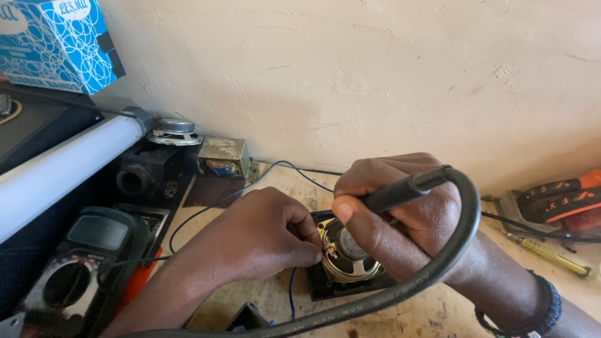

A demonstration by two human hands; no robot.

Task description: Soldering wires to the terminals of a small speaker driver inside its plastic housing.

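A small round speaker (pixel 345 258) with a brass-coloured frame lies face down on a black square plate (pixel 325 285) on the wooden bench. My left hand (pixel 256 235) pinches a thin blue wire (pixel 292 294) at the speaker's left rim. Gripped like a pen in my right hand (pixel 400 216) is a black soldering iron (pixel 407 188); its tip, hidden behind my fingers, points down at the speaker. The iron's thick black cable (pixel 451 250) loops over my right wrist toward the bottom edge.
A dark green multimeter (pixel 81 263) lies at the left, beside a white tube (pixel 62 172) and black housings. Behind stand a spare speaker (pixel 174 131) and a small transformer (pixel 224 156). A yellow-handled screwdriver (pixel 551 258) and an orange-black tool (pixel 557 203) lie at right. The wall is close behind.
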